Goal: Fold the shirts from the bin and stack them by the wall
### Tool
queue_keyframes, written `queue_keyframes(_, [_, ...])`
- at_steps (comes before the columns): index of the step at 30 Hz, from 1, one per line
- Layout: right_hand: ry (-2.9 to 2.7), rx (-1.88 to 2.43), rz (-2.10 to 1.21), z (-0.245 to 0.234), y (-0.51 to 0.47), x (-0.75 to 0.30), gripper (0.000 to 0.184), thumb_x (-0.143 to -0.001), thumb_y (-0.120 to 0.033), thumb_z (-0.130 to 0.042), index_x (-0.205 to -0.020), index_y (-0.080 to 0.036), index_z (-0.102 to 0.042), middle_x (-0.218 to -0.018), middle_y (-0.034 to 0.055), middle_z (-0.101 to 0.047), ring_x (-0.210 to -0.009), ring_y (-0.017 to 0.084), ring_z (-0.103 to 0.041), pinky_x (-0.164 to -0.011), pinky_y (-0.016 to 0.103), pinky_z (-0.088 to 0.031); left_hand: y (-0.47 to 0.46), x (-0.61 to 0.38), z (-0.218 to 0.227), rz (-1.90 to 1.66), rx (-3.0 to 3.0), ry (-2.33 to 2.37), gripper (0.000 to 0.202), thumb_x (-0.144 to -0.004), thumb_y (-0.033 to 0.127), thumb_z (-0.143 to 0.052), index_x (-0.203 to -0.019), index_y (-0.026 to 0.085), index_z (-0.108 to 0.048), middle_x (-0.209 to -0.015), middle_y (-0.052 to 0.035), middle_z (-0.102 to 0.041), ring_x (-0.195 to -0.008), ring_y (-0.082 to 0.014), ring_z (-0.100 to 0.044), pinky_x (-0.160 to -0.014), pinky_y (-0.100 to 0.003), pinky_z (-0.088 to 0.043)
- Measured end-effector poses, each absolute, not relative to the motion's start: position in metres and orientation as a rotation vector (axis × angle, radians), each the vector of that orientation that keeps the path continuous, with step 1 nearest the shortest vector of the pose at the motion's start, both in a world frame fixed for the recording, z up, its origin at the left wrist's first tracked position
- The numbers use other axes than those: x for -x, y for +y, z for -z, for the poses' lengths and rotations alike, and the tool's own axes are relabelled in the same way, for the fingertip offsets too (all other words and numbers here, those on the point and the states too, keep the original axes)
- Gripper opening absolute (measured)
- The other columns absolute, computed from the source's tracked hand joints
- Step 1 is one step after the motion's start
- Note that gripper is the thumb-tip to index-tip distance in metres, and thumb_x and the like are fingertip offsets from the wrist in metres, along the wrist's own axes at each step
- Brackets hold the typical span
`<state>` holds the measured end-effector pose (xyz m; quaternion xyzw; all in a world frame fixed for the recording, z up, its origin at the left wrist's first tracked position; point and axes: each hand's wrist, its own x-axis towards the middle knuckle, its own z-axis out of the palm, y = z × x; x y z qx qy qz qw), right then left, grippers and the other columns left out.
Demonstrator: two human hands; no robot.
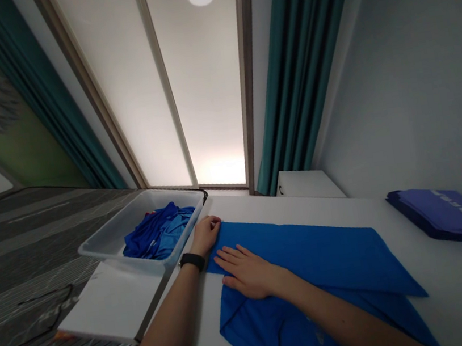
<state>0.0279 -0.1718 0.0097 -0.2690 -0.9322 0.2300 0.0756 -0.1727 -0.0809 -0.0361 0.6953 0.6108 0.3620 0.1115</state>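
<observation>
A blue shirt (pixel 301 243) lies on the white table (pixel 361 213), partly folded, with a long straight edge along its far side. At its far left corner my left hand (pixel 206 235), with a dark watch on the wrist, is closed with the fingertips and thumb on the cloth. My right hand (pixel 247 271) rests flat on the shirt just to the right, palm down and fingers stretched out. My right forearm covers part of the nearer, looser cloth, which hangs toward the table's front edge.
Left of the table, a translucent plastic bin (pixel 106 236) holds crumpled blue clothes (pixel 159 231). A stack of folded purple-blue clothes (pixel 455 213) lies at the far right. A white cabinet (pixel 310 183) stands behind the table, before teal curtains (pixel 306 70) and frosted sliding doors (pixel 205 85).
</observation>
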Motion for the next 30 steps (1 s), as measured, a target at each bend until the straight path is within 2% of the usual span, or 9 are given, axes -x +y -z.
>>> queue_keyframes(4, [-2.696, 0.92, -0.956, -0.039, -0.161, -0.046, 0.061, -0.101, -0.046, -0.026, -0.153, -0.013, -0.026, -0.158, 0.0122, -0.025, -0.147, 0.023, -0.019, -0.12, 0.046, -0.014, -0.082, 0.172, 0.035, -1.035, -2.061, 1.793, 0.023, -0.084, 0.02, -0.049, -0.093, 0.015, -0.07, -0.09, -0.0061, -0.067, -0.074, -0.017, -0.062, -0.076, -0.029, -0.049])
queue_keyframes(8, [-2.571, 1.083, -1.008, -0.055, -0.154, -0.078, 0.066, -0.099, -0.057, -0.025, -0.153, -0.02, -0.026, -0.158, 0.007, -0.027, -0.145, 0.023, -0.023, -0.12, 0.041, -0.015, -0.089, 0.17, 0.029, -1.0, -2.088, 1.801, 0.026, -0.084, 0.021, -0.05, -0.098, 0.015, -0.071, -0.096, -0.0077, -0.068, -0.082, -0.0192, -0.063, -0.084, -0.033, -0.05])
queue_keyframes(10, [-2.582, 1.176, -0.96, -0.05, -0.154, -0.098, 0.067, -0.098, -0.059, -0.024, -0.153, -0.021, -0.026, -0.159, 0.0053, -0.026, -0.146, 0.024, -0.021, -0.12, 0.043, -0.014, -0.096, 0.167, 0.025, -0.965, -2.167, 1.844, 0.029, -0.085, 0.022, -0.051, -0.105, 0.017, -0.07, -0.109, -0.0096, -0.066, -0.097, -0.0238, -0.061, -0.092, -0.039, -0.047])
queue_keyframes(13, [-2.632, 1.287, -0.82, -0.034, -0.155, -0.129, 0.066, -0.099, -0.057, -0.023, -0.153, -0.019, -0.027, -0.159, 0.0063, -0.024, -0.147, 0.025, -0.019, -0.12, 0.045, -0.012, -0.111, 0.157, 0.018, -0.859, -2.393, 1.895, 0.037, -0.088, 0.026, -0.05, -0.122, 0.019, -0.064, -0.131, -0.0111, -0.058, -0.121, -0.03, -0.05, -0.104, -0.047, -0.04])
queue_keyframes(18, [-2.621, 1.474, -0.537, -0.01, -0.156, -0.174, 0.068, -0.098, -0.06, -0.02, -0.154, -0.02, -0.025, -0.16, 0.0067, -0.02, -0.148, 0.023, -0.014, -0.12, 0.044, -0.01, -0.132, 0.127, 0.022, -0.584, -2.589, 1.739, 0.051, -0.096, 0.041, -0.043, -0.142, 0.022, -0.046, -0.152, -0.0093, -0.04, -0.137, -0.0285, -0.038, -0.114, -0.046, -0.03])
queue_keyframes(22, [-2.639, 1.635, -0.397, 0.008, -0.16, -0.193, 0.069, -0.098, -0.06, -0.016, -0.154, -0.02, -0.022, -0.161, 0.0073, -0.014, -0.148, 0.023, -0.01, -0.12, 0.046, -0.008, -0.138, 0.114, 0.034, -0.289, -2.575, 1.664, 0.061, -0.097, 0.056, -0.032, -0.149, 0.024, -0.037, -0.157, -0.0073, -0.03, -0.145, -0.0278, -0.025, -0.118, -0.048, -0.019])
queue_keyframes(25, [-2.629, 1.62, -0.302, 0.02, -0.161, -0.198, 0.069, -0.098, -0.061, -0.012, -0.154, -0.023, -0.022, -0.161, 0.0057, -0.015, -0.148, 0.022, -0.01, -0.12, 0.046, -0.007, -0.136, 0.114, 0.037, -0.262, -2.597, 1.659, 0.062, -0.098, 0.058, -0.024, -0.151, 0.025, -0.033, -0.158, -0.0051, -0.028, -0.147, -0.0254, -0.02, -0.119, -0.047, -0.015])
queue_keyframes(30, [-2.634, 1.566, -0.245, 0.029, -0.14, -0.2, 0.068, -0.098, -0.061, -0.009, -0.154, -0.024, -0.02, -0.161, 0.0034, -0.014, -0.148, 0.022, -0.01, -0.12, 0.048, -0.006, -0.119, 0.114, 0.032, -0.227, -2.627, 1.648, 0.063, -0.099, 0.057, -0.022, -0.151, 0.025, -0.031, -0.158, -0.0039, -0.027, -0.147, -0.0239, -0.021, -0.119, -0.045, -0.014])
